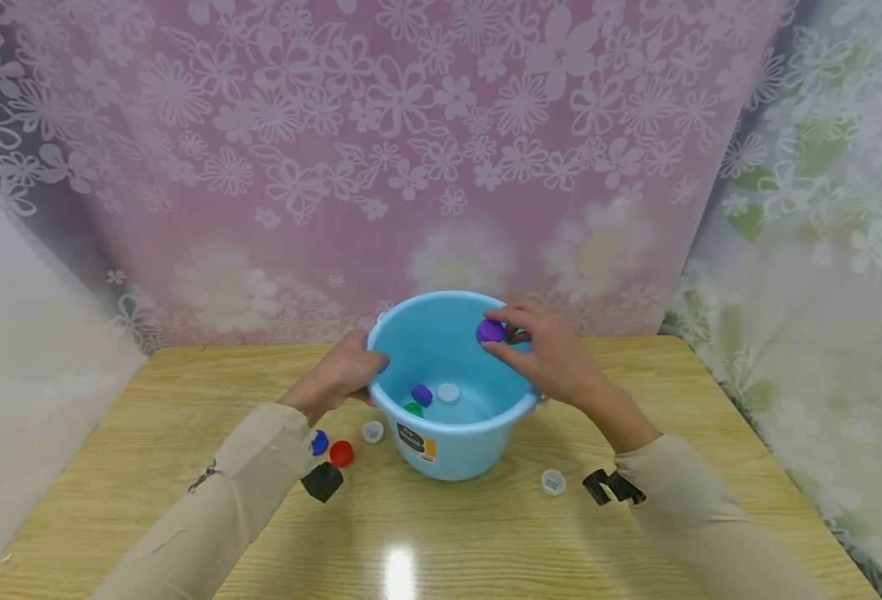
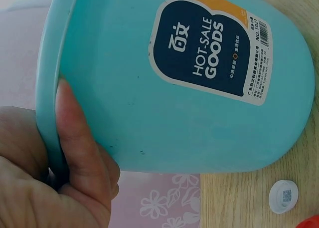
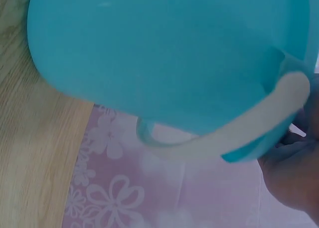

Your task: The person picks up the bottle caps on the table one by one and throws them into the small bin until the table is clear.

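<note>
A light blue plastic bucket stands on the table, its label facing the near side. My left hand grips the left rim, thumb over the inside; the left wrist view shows the fingers wrapped under the lip. Over the bucket's right side, my right hand pinches a purple bottle cap between thumb and fingertips. On the bucket's floor lie another purple cap, a white cap and a green cap partly hidden by the front wall. The right wrist view mostly shows the bucket's outside.
Left of the bucket, a blue cap, a red cap and a white cap lie on the wooden table. Another white cap is at the right front. A pale handle hangs on the bucket's side. Floral curtains surround the table.
</note>
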The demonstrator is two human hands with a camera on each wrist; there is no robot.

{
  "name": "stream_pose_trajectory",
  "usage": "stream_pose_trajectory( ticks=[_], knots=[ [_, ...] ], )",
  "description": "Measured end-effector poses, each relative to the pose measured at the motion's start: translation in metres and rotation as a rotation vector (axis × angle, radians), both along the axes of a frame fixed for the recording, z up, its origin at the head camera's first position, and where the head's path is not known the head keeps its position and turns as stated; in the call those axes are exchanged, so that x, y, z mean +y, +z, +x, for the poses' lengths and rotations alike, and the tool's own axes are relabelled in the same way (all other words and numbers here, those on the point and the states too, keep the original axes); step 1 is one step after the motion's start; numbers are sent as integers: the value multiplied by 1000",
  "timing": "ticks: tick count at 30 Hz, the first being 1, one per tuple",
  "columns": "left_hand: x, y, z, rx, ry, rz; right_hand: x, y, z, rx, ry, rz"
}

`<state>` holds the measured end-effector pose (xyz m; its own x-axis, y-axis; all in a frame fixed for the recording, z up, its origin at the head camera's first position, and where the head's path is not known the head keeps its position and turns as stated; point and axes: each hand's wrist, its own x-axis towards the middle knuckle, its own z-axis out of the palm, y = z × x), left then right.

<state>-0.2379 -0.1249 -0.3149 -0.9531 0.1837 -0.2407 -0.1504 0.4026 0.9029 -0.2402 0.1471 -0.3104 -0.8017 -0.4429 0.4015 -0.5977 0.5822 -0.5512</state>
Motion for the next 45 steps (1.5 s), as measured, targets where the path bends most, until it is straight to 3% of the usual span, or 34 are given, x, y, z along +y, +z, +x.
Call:
stream_pose_trajectory(
  ticks=[12, 20, 30, 40, 45],
  knots=[
    [1, -1, 1, -2, 2, 1, -16, 1, 1, -22, -27, 103],
    [2, 0, 1, -2, 0, 2, -16, 0, 1, -15, -22, 108],
    [0, -1, 0, -8, 8, -6, -4, -8, 5, 38, 3, -33],
    [-1, 0, -1, -18, 7, -16, 36, -18, 11, 183, -61, -148],
    [0, 0, 0, -12, -8, -9, 56, -21, 17, 201, -113, -164]
  ],
)
